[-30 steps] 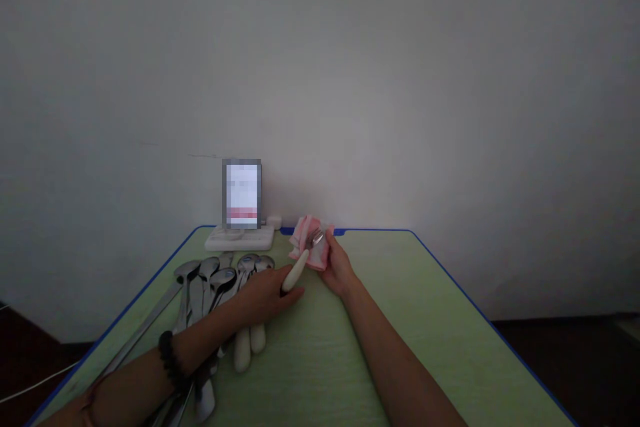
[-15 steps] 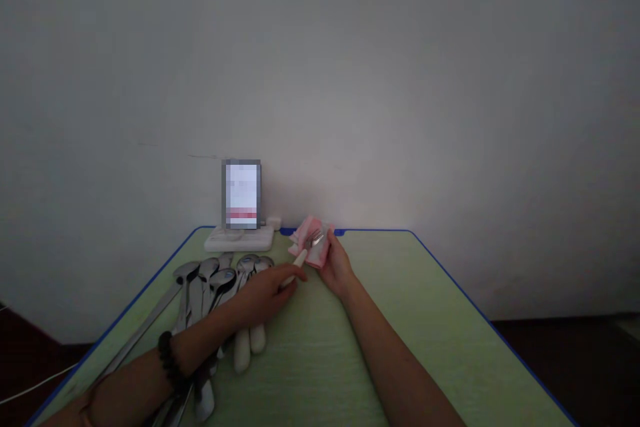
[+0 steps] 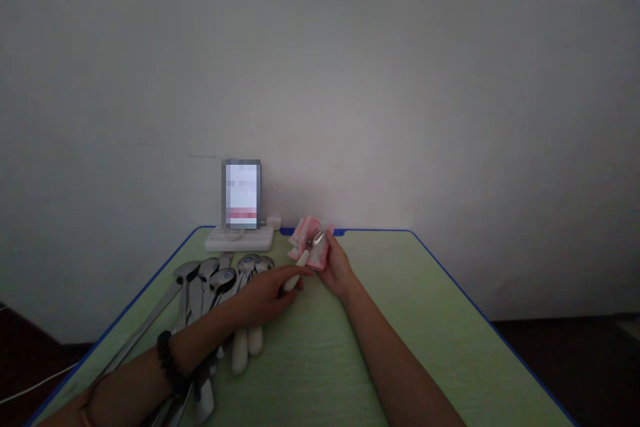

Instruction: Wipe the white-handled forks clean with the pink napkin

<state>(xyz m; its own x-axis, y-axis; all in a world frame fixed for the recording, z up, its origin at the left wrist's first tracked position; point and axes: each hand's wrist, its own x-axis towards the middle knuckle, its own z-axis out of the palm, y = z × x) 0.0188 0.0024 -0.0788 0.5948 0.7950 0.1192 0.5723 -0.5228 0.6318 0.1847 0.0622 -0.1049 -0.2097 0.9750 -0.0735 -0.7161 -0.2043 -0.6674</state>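
Note:
My left hand (image 3: 275, 293) is closed around the pale handle of a fork (image 3: 303, 259), whose metal tines point up and away from me. A pink and white cloth (image 3: 315, 259) lies in my right hand (image 3: 339, 270), with the fingers behind it and the thumb along its right edge. The tines rest against the cloth. Under and beside my left forearm lies a pile of metal spoons (image 3: 223, 278), several with pale handles; the forearm hides part of them.
A phone or tablet with a blurred screen (image 3: 241, 193) stands on a white power strip (image 3: 240, 239) at the back left. A white plug (image 3: 273, 222) sits beside it. The green table (image 3: 320, 373) has a blue edge and meets the wall (image 3: 380, 113).
The fork's handle has tilted slightly more upright, and my left hand has shifted a little to the right. The cloth and my right hand stay almost where they were.

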